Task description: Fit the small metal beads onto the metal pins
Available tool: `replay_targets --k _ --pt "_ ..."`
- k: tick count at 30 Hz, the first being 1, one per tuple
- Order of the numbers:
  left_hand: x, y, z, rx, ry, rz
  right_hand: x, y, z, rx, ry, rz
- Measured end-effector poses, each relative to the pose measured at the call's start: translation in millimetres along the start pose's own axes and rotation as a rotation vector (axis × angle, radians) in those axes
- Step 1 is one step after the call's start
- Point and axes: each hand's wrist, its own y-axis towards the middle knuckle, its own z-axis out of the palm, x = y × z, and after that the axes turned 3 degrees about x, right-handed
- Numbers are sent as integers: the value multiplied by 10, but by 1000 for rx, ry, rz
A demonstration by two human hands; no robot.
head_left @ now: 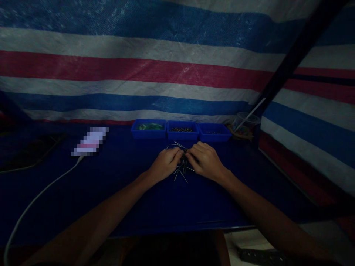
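Note:
My left hand and my right hand meet over the middle of the blue table, fingers pinched close together. Between the fingertips there is something small and dark, too small and dim to name. Thin metal pins lie scattered on the table beneath and around the fingers, some pointing toward me and some away. Both hands have curled fingers, with the thumbs facing each other. My palms and part of the pile are hidden.
Behind the hands stand three blue bins: one with green bagged items, one with small brassy parts, one with a few thin pieces. A plastic cup with a straw is at right. A phone with a white cable lies left.

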Motion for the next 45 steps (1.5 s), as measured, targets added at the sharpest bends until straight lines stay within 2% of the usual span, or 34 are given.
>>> replay_targets --k 4,6,8,10,14,16,19,22,26,28,33,36,40,45 --pt "-107 -14 -102 -21 14 58 -159 193 -214 -404 -11 99" --pt "-101 -15 -104 3 43 68 -277 362 -304 -498 -52 165" --pt "-47 -13 -76 42 77 68 -370 499 -324 -404 -100 236" --pt "31 -10 -43 81 91 66 -409 532 -261 -185 -128 305" --pt "138 -6 -21 119 72 64 -317 277 -19 208 -103 331" --pt "146 -3 -24 128 68 70 -243 123 74 323 -74 286" --pt "132 -1 -22 133 61 73 -168 31 151 404 -50 229" --pt "136 -1 -5 137 41 64 -140 68 196 410 -80 200" --pt "186 4 39 102 23 53 -136 99 233 349 -67 168" --pt "207 9 59 44 19 70 -141 92 240 301 39 159" --pt "167 10 33 -74 -21 158 -126 110 227 161 472 194" --pt "114 10 -35 -119 -55 164 -83 136 197 125 594 255" --pt "104 21 -98 -169 -64 80 -4 133 136 68 441 258" --pt "115 23 -87 -144 -19 51 71 116 103 25 224 182"
